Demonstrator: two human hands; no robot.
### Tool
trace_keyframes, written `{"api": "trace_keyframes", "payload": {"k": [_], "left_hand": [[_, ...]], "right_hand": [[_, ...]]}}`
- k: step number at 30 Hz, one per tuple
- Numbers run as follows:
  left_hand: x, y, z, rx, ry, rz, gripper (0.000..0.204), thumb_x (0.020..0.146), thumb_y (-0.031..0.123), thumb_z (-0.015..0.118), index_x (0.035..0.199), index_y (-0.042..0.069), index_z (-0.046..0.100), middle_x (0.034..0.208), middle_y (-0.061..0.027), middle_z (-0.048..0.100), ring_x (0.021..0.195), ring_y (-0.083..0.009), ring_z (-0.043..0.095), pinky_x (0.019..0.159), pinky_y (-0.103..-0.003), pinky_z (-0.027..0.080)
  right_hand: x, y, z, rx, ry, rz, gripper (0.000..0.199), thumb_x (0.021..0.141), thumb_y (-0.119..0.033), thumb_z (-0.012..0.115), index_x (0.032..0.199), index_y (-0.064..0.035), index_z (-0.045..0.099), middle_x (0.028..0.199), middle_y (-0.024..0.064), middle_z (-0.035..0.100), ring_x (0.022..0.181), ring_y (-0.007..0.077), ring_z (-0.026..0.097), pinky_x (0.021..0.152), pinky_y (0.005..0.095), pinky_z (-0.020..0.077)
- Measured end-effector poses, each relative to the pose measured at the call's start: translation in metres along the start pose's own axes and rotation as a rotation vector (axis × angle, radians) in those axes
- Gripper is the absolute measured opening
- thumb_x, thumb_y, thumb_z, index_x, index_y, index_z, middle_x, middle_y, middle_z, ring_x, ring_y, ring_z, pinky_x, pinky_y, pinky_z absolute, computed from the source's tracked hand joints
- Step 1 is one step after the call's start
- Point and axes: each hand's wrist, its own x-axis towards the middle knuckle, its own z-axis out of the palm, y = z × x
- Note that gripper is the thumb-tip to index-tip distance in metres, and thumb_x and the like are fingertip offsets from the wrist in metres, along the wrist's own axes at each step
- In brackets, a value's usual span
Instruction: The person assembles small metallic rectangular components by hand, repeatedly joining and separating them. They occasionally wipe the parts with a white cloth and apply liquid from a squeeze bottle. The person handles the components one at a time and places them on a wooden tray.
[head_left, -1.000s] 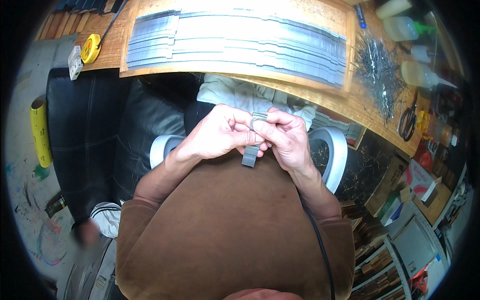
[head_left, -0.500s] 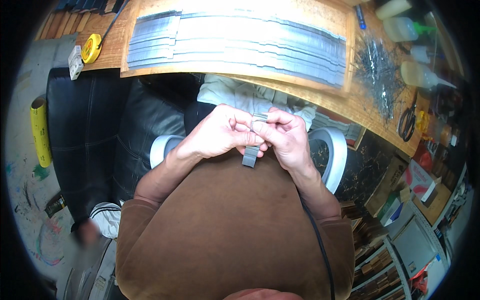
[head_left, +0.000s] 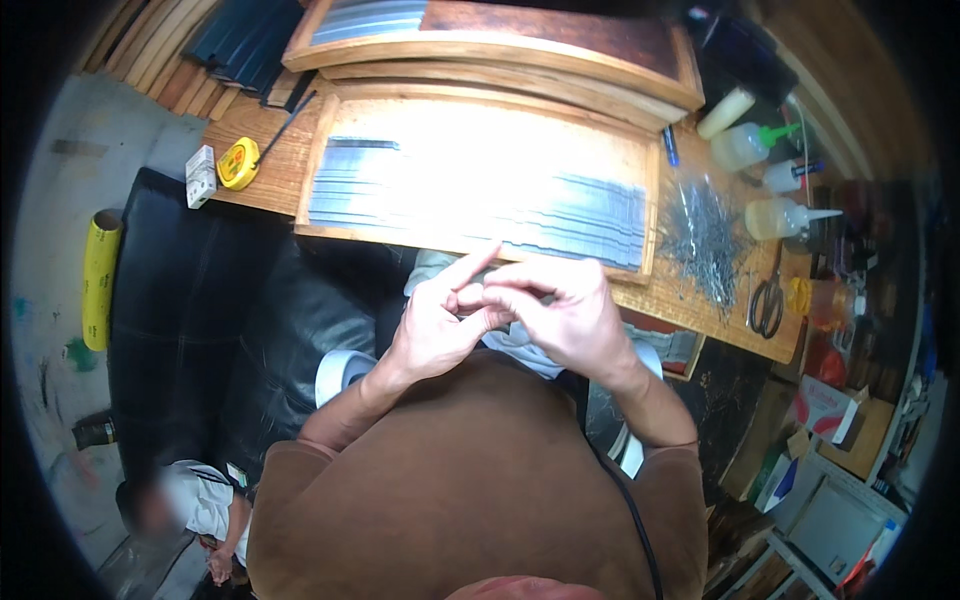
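Observation:
My left hand [head_left: 437, 328] and my right hand [head_left: 572, 318] meet in front of my chest, by the near edge of a shallow wooden tray [head_left: 400, 239]. The left index finger points out toward the tray rim, while its thumb and other fingers bend in against the right fingertips. On the right hand the fingers are curled and pressed together. Whatever lies between the fingertips is hidden. Inside the tray are stacked rows of thin grey strips [head_left: 590, 215], partly washed out by glare.
Right of the tray lie a heap of thin dark metal pieces [head_left: 705, 240], scissors [head_left: 767, 305] and squeeze bottles [head_left: 780, 219]. A yellow tape measure [head_left: 238, 163] is at left. Another wooden tray [head_left: 500, 45] stands behind. Another person [head_left: 205, 505] is at lower left.
My hands have moved up toward the tray as the view shifted. The short grey stack of strips seen between my fingers no longer shows. My left index finger has straightened.

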Motion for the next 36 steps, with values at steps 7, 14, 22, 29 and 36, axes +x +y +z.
{"api": "trace_keyframes", "payload": {"k": [7,14,22,29,36], "left_hand": [[0.002,0.012,-0.023,0.428,0.239,0.413,0.036,0.098,0.012,0.078,0.128,-0.005,0.070,0.099,-0.0141,0.082,0.092,-0.0171,0.078,0.083,-0.029,0.060],[-0.008,-0.015,-0.040,0.526,0.442,0.399,0.038,0.094,0.002,0.078,0.130,-0.006,0.068,0.112,-0.0170,0.077,0.101,-0.0215,0.076,0.090,-0.031,0.061],[0.000,-0.010,-0.043,0.487,0.335,0.389,0.040,0.093,0.001,0.079,0.131,-0.004,0.067,0.111,-0.0161,0.073,0.102,-0.0226,0.075,0.089,-0.032,0.062],[0.001,-0.007,-0.047,0.463,0.305,0.367,0.040,0.094,0.000,0.078,0.132,-0.004,0.067,0.111,-0.0150,0.074,0.102,-0.0209,0.075,0.087,-0.031,0.062],[-0.009,-0.014,-0.056,0.308,0.331,0.278,0.031,0.099,0.004,0.074,0.128,-0.006,0.068,0.101,-0.0123,0.079,0.096,-0.0166,0.076,0.086,-0.028,0.061]], "right_hand": [[0.169,-0.037,-0.114,-0.632,0.238,-0.736,0.022,0.098,-0.015,0.073,0.111,0.0026,0.080,0.093,0.0107,0.080,0.073,0.0141,0.073,0.064,0.0259,0.0571],[0.285,-0.036,-0.085,-0.906,0.160,-0.449,0.022,0.099,-0.015,0.072,0.110,0.0024,0.079,0.091,0.0110,0.079,0.072,0.0147,0.072,0.065,0.0268,0.0566],[0.290,-0.042,-0.083,-0.969,0.172,-0.400,0.022,0.100,-0.016,0.071,0.108,0.0021,0.078,0.090,0.0112,0.078,0.072,0.0154,0.072,0.065,0.0278,0.0561],[0.293,-0.046,-0.081,-0.987,0.180,-0.403,0.022,0.100,-0.017,0.070,0.107,0.0019,0.078,0.089,0.0114,0.077,0.072,0.0160,0.071,0.065,0.0287,0.0556],[0.289,-0.049,-0.079,-0.960,0.198,-0.420,0.022,0.101,-0.017,0.069,0.106,0.0017,0.078,0.088,0.0117,0.076,0.072,0.0166,0.070,0.065,0.0296,0.0552]]}}
